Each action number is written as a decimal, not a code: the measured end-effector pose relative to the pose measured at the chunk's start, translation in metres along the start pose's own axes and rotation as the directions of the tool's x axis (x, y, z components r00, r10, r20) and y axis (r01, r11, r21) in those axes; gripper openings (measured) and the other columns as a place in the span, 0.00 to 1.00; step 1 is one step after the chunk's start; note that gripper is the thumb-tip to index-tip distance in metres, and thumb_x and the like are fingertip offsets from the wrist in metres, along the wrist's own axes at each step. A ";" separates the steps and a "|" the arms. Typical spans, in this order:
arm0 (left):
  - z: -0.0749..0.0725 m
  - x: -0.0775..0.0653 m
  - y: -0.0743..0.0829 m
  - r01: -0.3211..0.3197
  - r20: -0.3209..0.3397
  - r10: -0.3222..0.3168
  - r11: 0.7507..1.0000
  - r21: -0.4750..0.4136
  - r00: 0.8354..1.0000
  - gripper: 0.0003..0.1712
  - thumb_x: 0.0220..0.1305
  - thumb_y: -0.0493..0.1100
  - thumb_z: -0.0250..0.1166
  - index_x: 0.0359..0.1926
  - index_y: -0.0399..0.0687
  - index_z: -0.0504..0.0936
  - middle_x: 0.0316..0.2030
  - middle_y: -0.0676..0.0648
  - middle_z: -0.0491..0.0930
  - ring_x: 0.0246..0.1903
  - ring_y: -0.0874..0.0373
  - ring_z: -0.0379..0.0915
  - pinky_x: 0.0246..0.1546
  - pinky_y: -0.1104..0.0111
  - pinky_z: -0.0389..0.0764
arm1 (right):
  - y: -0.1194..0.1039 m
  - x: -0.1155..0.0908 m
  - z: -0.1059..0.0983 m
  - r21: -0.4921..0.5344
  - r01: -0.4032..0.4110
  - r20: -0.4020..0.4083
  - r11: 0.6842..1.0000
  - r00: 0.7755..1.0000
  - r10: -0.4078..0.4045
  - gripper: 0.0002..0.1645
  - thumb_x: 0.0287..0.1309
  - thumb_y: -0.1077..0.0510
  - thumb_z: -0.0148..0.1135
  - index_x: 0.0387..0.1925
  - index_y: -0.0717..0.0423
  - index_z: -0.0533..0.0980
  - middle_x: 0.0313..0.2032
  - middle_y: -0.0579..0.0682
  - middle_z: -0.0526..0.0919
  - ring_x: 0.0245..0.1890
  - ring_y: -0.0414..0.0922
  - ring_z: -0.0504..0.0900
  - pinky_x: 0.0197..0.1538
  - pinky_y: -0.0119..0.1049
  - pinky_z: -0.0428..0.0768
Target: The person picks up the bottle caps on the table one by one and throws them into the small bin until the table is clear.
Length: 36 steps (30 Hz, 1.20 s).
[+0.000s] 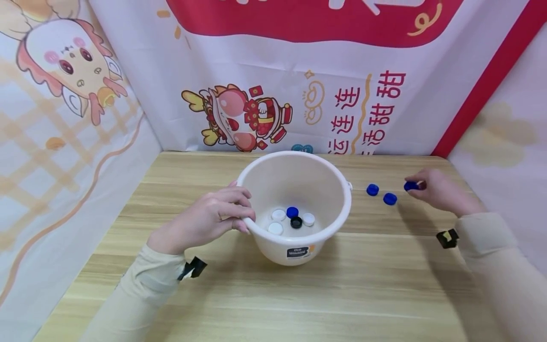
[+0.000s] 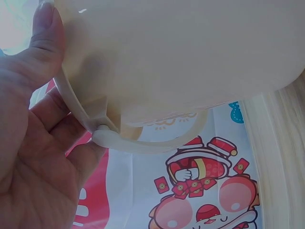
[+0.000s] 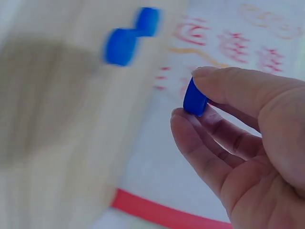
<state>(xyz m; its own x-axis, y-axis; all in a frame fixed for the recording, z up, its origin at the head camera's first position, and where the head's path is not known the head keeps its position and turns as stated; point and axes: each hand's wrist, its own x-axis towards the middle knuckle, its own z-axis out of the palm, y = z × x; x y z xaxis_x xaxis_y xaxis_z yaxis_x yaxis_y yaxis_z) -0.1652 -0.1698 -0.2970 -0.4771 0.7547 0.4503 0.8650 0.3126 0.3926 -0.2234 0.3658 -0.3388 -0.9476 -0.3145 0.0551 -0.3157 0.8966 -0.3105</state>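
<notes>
A cream plastic bucket [image 1: 295,251] stands upright on the table. My left hand [image 1: 209,213] grips its left rim, thumb outside and fingers over the edge; in the left wrist view the bucket's handle [image 2: 147,144] hangs beside the fingers. Inside the bucket lie several bottle caps: white ones, a blue cap [image 1: 292,212] and a black cap [image 1: 296,222]. To the right, my right hand [image 1: 442,190] pinches a blue bottle cap [image 3: 195,98] between thumb and fingers, above the table. Two more blue caps, one farther left [image 1: 372,190] and one nearer [image 1: 390,198], lie between that hand and the bucket.
The wooden table [image 1: 363,294] extends around the bucket. A printed cloth backdrop [image 1: 265,61] rises at the table's far edge, with more printed cloth at the left and right sides.
</notes>
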 end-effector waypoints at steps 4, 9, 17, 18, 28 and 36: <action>0.001 0.000 -0.001 0.011 0.007 -0.011 1.000 -0.002 1.000 0.17 0.47 0.41 0.76 0.42 0.46 0.89 0.42 0.51 0.82 0.52 0.51 0.74 0.69 0.49 0.60 | -0.029 -0.001 -0.020 -0.061 0.006 -0.084 0.998 0.996 -0.012 0.24 0.53 0.64 0.72 0.51 0.71 0.79 0.34 0.57 0.81 0.29 0.48 0.76 0.28 0.36 0.78; 0.001 0.002 -0.001 0.032 0.034 -0.032 0.999 -0.009 0.999 0.16 0.49 0.43 0.75 0.43 0.48 0.89 0.43 0.51 0.81 0.51 0.54 0.74 0.69 0.49 0.60 | -0.069 -0.003 -0.039 -0.016 -0.044 -0.109 0.999 0.993 0.042 0.24 0.56 0.62 0.72 0.54 0.67 0.79 0.38 0.58 0.78 0.32 0.50 0.76 0.28 0.34 0.79; 0.001 0.002 -0.001 0.073 0.045 -0.072 0.997 -0.020 0.996 0.17 0.50 0.44 0.75 0.43 0.49 0.90 0.44 0.52 0.81 0.51 0.56 0.74 0.70 0.52 0.59 | -0.131 0.005 -0.061 -0.039 0.070 -0.157 0.997 0.985 -0.075 0.23 0.54 0.61 0.74 0.51 0.65 0.81 0.43 0.60 0.81 0.34 0.51 0.80 0.31 0.40 0.83; 0.001 0.002 -0.001 0.071 0.043 -0.070 0.997 -0.020 0.997 0.17 0.50 0.44 0.75 0.43 0.49 0.90 0.44 0.52 0.81 0.51 0.56 0.74 0.70 0.52 0.59 | -0.138 0.006 -0.063 -0.040 0.078 -0.153 0.996 0.985 -0.084 0.23 0.54 0.61 0.74 0.52 0.64 0.81 0.44 0.60 0.81 0.35 0.50 0.79 0.31 0.40 0.83; 0.000 0.000 -0.001 0.052 0.028 -0.052 0.999 -0.016 0.998 0.16 0.50 0.43 0.75 0.43 0.48 0.90 0.43 0.52 0.81 0.52 0.54 0.74 0.70 0.50 0.59 | -0.202 0.014 -0.086 -0.117 0.233 -0.127 0.965 0.961 -0.247 0.28 0.50 0.60 0.77 0.56 0.55 0.81 0.44 0.54 0.81 0.32 0.45 0.79 0.30 0.36 0.83; 0.000 -0.001 0.000 0.059 0.028 -0.059 0.998 -0.012 0.998 0.16 0.51 0.43 0.74 0.43 0.49 0.90 0.44 0.51 0.81 0.51 0.55 0.74 0.70 0.50 0.59 | -0.236 0.024 -0.093 -0.099 0.302 -0.087 0.948 0.947 -0.310 0.26 0.51 0.59 0.77 0.54 0.52 0.83 0.40 0.50 0.80 0.35 0.45 0.80 0.35 0.40 0.86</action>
<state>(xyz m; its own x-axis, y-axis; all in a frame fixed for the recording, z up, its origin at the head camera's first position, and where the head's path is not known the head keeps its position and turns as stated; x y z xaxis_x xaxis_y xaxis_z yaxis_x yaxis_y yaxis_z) -0.1648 -0.1701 -0.2976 -0.5226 0.7510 0.4035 0.8333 0.3500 0.4279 -0.1760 0.1760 -0.1765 -0.8033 -0.5490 0.2307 -0.5901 0.7862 -0.1837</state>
